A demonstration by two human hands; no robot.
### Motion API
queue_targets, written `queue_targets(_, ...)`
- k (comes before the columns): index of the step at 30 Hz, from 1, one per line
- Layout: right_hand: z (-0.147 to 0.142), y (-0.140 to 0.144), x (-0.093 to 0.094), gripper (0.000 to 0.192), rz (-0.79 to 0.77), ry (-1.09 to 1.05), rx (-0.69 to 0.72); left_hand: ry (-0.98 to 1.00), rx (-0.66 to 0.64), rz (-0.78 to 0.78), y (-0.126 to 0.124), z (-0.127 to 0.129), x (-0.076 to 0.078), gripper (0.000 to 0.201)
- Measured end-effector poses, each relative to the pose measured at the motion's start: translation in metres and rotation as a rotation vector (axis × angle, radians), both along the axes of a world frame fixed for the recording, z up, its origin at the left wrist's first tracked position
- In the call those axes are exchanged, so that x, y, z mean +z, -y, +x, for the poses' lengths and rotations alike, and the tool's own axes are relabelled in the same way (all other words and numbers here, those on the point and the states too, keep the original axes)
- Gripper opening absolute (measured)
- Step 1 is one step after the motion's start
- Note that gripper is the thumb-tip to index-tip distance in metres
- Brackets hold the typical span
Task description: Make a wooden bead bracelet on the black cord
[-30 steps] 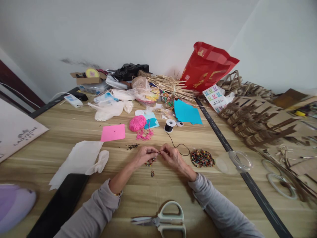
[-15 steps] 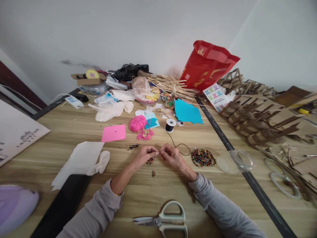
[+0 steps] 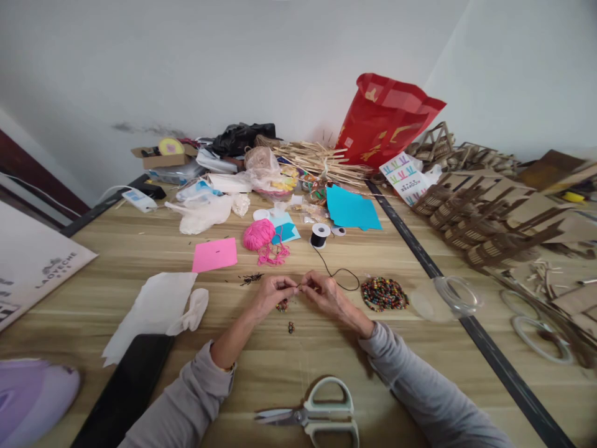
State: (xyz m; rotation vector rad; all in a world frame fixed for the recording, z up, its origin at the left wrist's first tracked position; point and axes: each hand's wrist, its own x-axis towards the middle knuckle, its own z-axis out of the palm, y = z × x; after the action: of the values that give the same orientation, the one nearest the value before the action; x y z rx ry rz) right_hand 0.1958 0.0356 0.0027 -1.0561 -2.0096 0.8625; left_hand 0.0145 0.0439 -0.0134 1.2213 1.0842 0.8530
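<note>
My left hand (image 3: 271,292) and my right hand (image 3: 323,293) meet at their fingertips over the wooden table (image 3: 298,348), pinching a thin black cord (image 3: 336,272) between them. That cord runs back to a black spool (image 3: 319,236). Several strung beads (image 3: 282,305) hang under my left hand, and a couple of loose beads (image 3: 291,326) lie just below. A heap of coloured beads (image 3: 383,294) sits to the right of my right hand.
Scissors (image 3: 316,418) lie near the front edge. White paper (image 3: 152,305), a black slab (image 3: 125,392), pink paper (image 3: 214,254), pink yarn (image 3: 259,234), blue paper (image 3: 351,210), a clear lid (image 3: 448,297) and a red bag (image 3: 385,121) surround the hands. Wooden model parts (image 3: 494,230) crowd the right.
Both hands stay pinched together on the cord with only slight finger movement. The view has shifted a little, so everything sits slightly lower and to the right.
</note>
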Motion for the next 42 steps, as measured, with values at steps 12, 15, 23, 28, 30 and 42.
queue_targets(12, 0.013, -0.006, 0.005, 0.013, 0.273, 0.219, 0.05, 0.032, 0.103, -0.023, 0.003, 0.003, 0.005, 0.034)
queue_targets(15, 0.011, -0.001, 0.014, 0.016, 0.326, 0.267, 0.072, 0.008, 0.075, 0.005, 0.005, 0.004, 0.007, 0.031)
queue_targets(23, 0.008, 0.001, 0.011, 0.018, 0.359, 0.285, 0.084, -0.022, 0.03, 0.043, 0.003, 0.006, 0.008, 0.027)
queue_targets(28, 0.008, -0.003, -0.002, 0.016, 0.37, 0.164, 0.03, -0.009, 0.036, 0.005, 0.004, 0.009, 0.008, 0.027)
queue_targets(30, 0.006, -0.002, -0.006, 0.015, 0.372, 0.093, -0.048, 0.018, 0.052, -0.026, 0.005, 0.009, 0.007, 0.027)
queue_targets(42, -0.009, 0.004, -0.018, 0.019, 0.123, -0.205, -0.123, 0.202, 0.206, -0.008, 0.009, 0.018, 0.003, 0.02)
